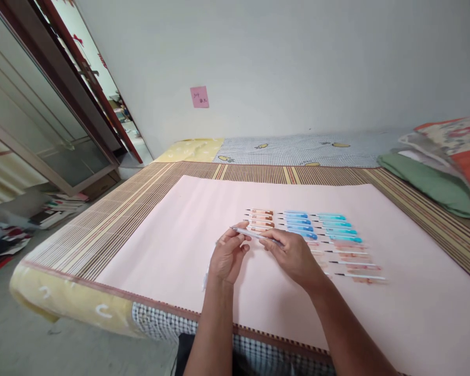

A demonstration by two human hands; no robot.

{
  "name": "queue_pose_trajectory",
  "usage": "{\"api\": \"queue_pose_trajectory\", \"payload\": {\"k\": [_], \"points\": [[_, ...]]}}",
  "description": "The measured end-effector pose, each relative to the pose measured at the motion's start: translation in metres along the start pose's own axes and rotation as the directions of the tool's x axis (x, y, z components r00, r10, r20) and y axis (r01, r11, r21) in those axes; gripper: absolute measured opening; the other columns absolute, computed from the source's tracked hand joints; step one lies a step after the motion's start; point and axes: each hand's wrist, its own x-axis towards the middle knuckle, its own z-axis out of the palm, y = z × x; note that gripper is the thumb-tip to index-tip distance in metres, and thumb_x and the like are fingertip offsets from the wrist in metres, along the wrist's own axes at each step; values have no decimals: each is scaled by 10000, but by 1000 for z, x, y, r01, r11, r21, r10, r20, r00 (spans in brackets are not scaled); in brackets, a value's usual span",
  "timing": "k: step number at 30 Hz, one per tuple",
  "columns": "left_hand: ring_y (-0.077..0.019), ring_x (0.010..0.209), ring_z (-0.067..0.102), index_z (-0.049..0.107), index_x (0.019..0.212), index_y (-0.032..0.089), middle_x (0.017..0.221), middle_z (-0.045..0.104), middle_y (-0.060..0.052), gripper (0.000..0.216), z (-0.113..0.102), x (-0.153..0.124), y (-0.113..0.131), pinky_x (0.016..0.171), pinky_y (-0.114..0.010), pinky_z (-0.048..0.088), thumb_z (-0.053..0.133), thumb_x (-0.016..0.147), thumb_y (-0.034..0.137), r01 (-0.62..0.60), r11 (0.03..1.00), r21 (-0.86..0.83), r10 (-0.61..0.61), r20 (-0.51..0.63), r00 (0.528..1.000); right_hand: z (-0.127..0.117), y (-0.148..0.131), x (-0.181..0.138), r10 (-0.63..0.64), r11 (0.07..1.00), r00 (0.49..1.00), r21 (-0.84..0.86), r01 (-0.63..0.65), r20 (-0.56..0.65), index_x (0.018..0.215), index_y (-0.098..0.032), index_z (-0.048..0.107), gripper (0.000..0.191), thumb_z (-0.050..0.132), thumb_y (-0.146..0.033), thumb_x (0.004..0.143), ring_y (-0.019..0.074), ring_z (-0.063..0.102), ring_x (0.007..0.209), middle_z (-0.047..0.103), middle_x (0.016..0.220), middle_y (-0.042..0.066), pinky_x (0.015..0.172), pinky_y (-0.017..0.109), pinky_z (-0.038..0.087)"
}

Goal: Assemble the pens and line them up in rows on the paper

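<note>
My left hand [227, 256] and my right hand [292, 250] hold one slim pale pen [250, 233] level above a pink sheet [156, 245]. The left fingers pinch it near its dark, pointed end, and the right fingers close around the rear part. Just beyond the hands lie rows of pens: brown ones [261, 218], blue ones [297, 222] and teal ones [337, 224]. Nearer to me, right of the right hand, are several pens with white and reddish barrels [354, 262], partly hidden by that hand. Something white [204, 279] shows behind the left wrist; its kind is unclear.
The sheet lies on a striped mat [129, 209] over a bed. Folded green cloth [426, 183] and a floral pillow [462, 138] are piled at the right. A pink note [199, 97] sticks to the wall. A door [90, 78] stands at the left.
</note>
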Motion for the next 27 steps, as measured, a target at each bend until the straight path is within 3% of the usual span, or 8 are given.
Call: {"api": "queue_pose_trajectory", "payload": {"k": [3,13,17,23,27], "points": [[-119,770,616,760,960,160,925,693,-46,357,3,0,-2,591,-215,414,880,631,230,-2,1000,-8,2,-21,1000,0,1,0,43,998,999,37,-44,16,912,-244,719,249,544,-401,996,184,648,696,705,750,-8,668,293,456],[-109,673,601,684,717,147,714,663,-24,321,3,5,-8,587,-212,404,922,636,346,-65,998,27,67,-86,994,1,-1,1,-33,990,999,-137,29,-25,937,-242,718,153,593,-329,955,215,672,792,749,854,29,745,312,459],[-101,694,594,744,747,141,803,701,-38,292,2,6,-7,598,-205,421,946,585,277,-105,994,30,108,-82,991,0,-2,-1,47,998,998,-50,-45,51,840,-235,675,248,527,-363,993,177,619,656,680,702,-3,660,287,431],[-88,721,586,795,874,133,901,720,-47,335,0,5,-3,633,-187,461,941,588,230,-68,998,16,68,-14,998,-3,-2,-2,185,947,961,224,-231,207,783,-212,662,374,519,-489,989,145,559,542,631,618,-14,553,262,424],[-94,724,608,783,846,122,862,718,-52,349,-2,6,-6,592,-167,461,956,564,233,-47,997,-62,40,-101,994,-7,-2,2,205,926,972,299,-231,117,967,-203,741,413,531,-559,966,188,658,713,728,787,34,691,302,507]]}}
